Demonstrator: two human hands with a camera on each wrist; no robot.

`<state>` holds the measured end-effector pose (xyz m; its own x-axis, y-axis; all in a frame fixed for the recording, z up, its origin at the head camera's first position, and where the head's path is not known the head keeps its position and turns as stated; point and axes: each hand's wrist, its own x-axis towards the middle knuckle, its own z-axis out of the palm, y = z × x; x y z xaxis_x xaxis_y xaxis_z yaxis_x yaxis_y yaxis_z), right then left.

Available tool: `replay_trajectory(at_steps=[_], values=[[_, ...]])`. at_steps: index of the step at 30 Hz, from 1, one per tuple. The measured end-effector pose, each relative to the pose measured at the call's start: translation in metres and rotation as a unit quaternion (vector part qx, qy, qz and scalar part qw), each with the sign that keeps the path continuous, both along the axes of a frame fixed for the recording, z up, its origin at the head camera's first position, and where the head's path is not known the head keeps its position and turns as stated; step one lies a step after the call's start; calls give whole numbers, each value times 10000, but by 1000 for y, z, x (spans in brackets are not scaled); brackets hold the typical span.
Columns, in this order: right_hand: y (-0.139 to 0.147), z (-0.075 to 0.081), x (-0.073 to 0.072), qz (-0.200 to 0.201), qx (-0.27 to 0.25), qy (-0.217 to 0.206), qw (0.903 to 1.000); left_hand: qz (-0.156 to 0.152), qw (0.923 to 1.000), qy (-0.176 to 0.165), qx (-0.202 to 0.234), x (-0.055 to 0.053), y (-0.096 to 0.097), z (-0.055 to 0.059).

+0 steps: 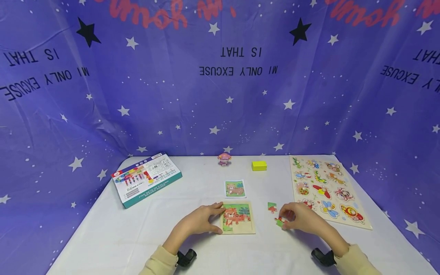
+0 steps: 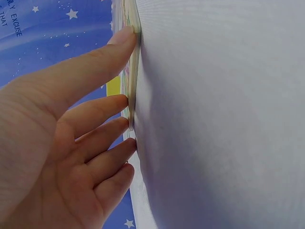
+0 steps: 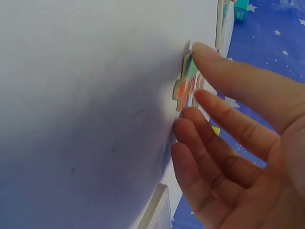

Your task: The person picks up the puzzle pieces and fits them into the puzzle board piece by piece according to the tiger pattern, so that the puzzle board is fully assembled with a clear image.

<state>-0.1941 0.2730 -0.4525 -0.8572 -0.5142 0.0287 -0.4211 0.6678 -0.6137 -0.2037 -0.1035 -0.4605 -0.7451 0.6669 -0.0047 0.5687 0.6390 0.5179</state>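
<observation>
A wooden tiger puzzle board (image 1: 245, 228) lies at the middle of the table, its lower right part showing bare wood. My left hand (image 1: 201, 220) rests at the board's left side, with the thumb near the front corner and the fingers by the far corner. In the left wrist view those fingers (image 2: 107, 160) are fairly straight along the board's edge. To the right, my right hand (image 1: 300, 217) pinches a green and red puzzle piece (image 3: 183, 86) between thumb and index finger, tilted close over the cloth. Another puzzle piece (image 1: 272, 207) lies just beyond it.
Behind the board lies a small tiger picture card (image 1: 235, 188). Farther back stand a pink figurine (image 1: 224, 159) and a yellow block (image 1: 259, 165). A teal-edged box (image 1: 148, 179) lies at the left, an insect peg board (image 1: 321, 191) at the right. Purple star-printed cloth (image 1: 220, 103) hangs around the table.
</observation>
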Motion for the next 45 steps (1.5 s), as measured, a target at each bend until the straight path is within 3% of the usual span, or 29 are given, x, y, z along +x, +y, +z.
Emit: replay_trajectory(at_steps=[8, 21, 34, 41, 45], values=[[-6, -1, 3, -329, 88, -195, 9992, 40, 10000, -8, 8, 0, -1, 0], [-5, -10, 6, -534, -305, -125, 9980, 51, 9999, -100, 31, 1, 0, 2], [-13, -5, 9, -89, -848, 250, 9960, 16, 10000, -83, 19, -1, 0, -3], [-35, -3, 7, 61, -1078, 184, 9940, 31, 10000, -90, 5, 0, 1, -1], [-54, 7, 10, 248, -1148, 171, 9929, 53, 9999, -113, 35, -1, 1, -2]])
